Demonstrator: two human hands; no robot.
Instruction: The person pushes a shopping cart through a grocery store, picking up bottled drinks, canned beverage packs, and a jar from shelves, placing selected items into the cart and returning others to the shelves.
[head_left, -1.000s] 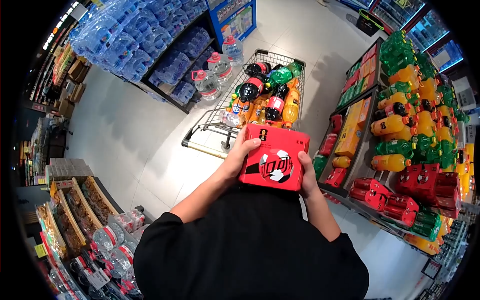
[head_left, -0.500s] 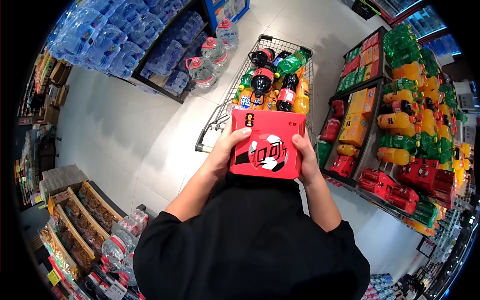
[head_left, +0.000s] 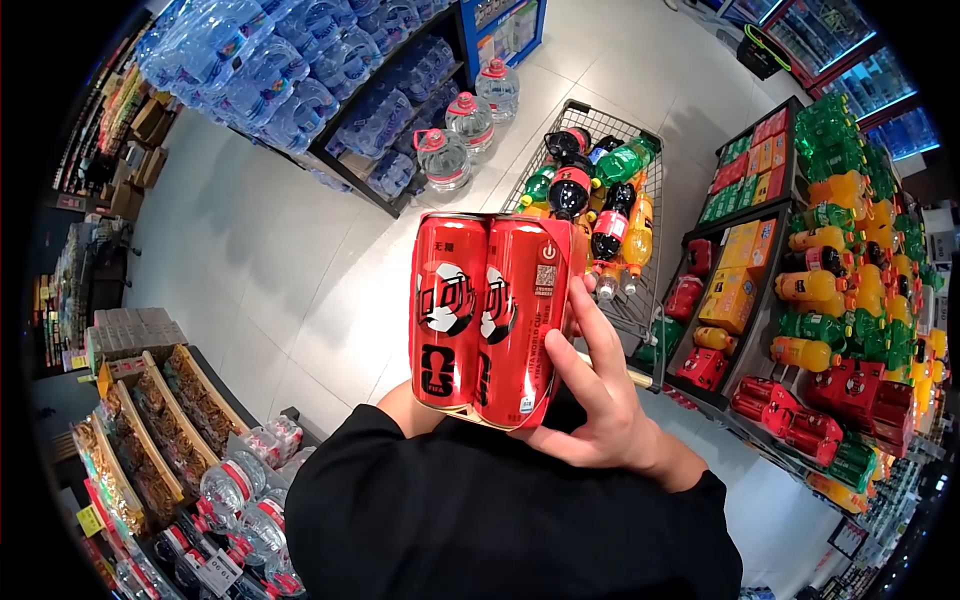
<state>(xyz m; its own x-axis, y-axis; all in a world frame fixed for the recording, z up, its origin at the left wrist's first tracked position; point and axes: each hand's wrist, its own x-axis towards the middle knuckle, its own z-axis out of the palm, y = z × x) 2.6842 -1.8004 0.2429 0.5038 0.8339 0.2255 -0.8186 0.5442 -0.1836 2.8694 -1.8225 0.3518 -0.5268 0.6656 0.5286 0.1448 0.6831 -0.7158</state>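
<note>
"Two cans show at the near face of the red pack (head_left: 490,320). Where's it at?"

"Dead centre on my feed, held up in front of the black shirt (head_left: 510,510), above the floor."

"Hands, quick?"

"Right hand (head_left: 605,410), four o'clock of the pack: gripping its side, fingers curled up the edge, thumb side not clear to me. Left hand, seven to eight o'clock: mostly behind the pack, only the wrist (head_left: 405,408) shows, so I can't tell its grip."

"Around it?"

"Shopping cart (head_left: 612,118) between one and two, bottles (head_left: 610,225) piled inside, some orange, some dark, some green. Three big water jugs (head_left: 443,160) on the floor (head_left: 300,270) at twelve. Bottled water packs (head_left: 250,85), ten to eleven. Drinks display (head_left: 845,270) at three. Wood-edged bins (head_left: 160,420) at eight, clear jugs (head_left: 230,485) near them."
</note>
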